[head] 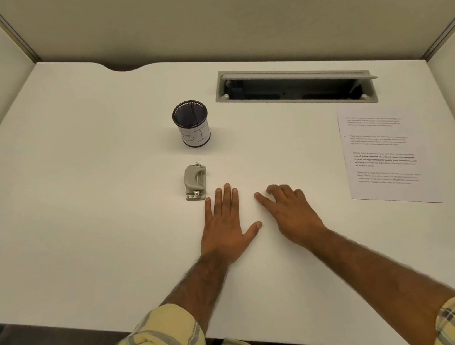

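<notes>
My left hand [226, 225] lies flat on the white desk [93, 205], palm down with fingers straight. Its fingertips end just right of a small grey hole punch [195, 181], not touching it. My right hand [290, 211] rests on the desk beside the left, fingers loosely bent, holding nothing. Behind the punch stands a black mesh pen cup [191, 123] with a white label marked "BI"; it looks empty. A printed sheet of paper [384, 154] lies flat at the right.
An open cable tray slot [294, 86] is set into the desk at the back right. Beige partition walls [228, 17] close off the back and both sides. The desk's front edge runs under my forearms.
</notes>
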`<state>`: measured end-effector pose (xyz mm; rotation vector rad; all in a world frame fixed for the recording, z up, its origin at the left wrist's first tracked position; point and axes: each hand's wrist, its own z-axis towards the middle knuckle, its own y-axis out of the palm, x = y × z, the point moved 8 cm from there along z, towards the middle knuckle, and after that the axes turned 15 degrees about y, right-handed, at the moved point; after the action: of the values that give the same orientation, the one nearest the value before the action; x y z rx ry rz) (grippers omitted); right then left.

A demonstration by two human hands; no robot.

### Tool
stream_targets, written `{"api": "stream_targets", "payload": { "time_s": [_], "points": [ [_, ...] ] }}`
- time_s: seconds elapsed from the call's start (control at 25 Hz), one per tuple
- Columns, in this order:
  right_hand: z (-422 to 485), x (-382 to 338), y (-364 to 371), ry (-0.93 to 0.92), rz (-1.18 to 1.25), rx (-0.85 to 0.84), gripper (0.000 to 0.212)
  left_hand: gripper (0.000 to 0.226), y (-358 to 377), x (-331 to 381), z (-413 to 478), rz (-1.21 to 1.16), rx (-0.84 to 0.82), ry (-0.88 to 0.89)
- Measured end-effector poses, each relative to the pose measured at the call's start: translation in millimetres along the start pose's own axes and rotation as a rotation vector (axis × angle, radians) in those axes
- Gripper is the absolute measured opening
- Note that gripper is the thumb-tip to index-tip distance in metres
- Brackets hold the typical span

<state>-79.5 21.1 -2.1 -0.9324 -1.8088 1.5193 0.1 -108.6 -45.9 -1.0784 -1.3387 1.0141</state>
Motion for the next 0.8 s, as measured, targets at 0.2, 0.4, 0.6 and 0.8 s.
{"api": "stream_targets", "payload": {
  "time_s": [0.2, 0.4, 0.6, 0.8],
  "points": [
    [33, 26, -7, 0.201, 0.557, -0.073, 0.041, 0.095, 0, 1, 0, 0.007, 0.014, -0.002],
    [46, 33, -8, 0.310, 0.687, -0.112, 0.020, 0.095, 0, 0, 0, 0.014, 0.028, -0.002],
    [49, 44, -2, 0.536, 1.120, -0.252, 0.014, 0.095, 2, 0, 0, 0.005, 0.034, -0.004],
    [52, 45, -8, 0.627, 1.391, -0.379, 0.010, 0.095, -1, 1, 0, -0.001, 0.032, 0.005]
  ]
}}
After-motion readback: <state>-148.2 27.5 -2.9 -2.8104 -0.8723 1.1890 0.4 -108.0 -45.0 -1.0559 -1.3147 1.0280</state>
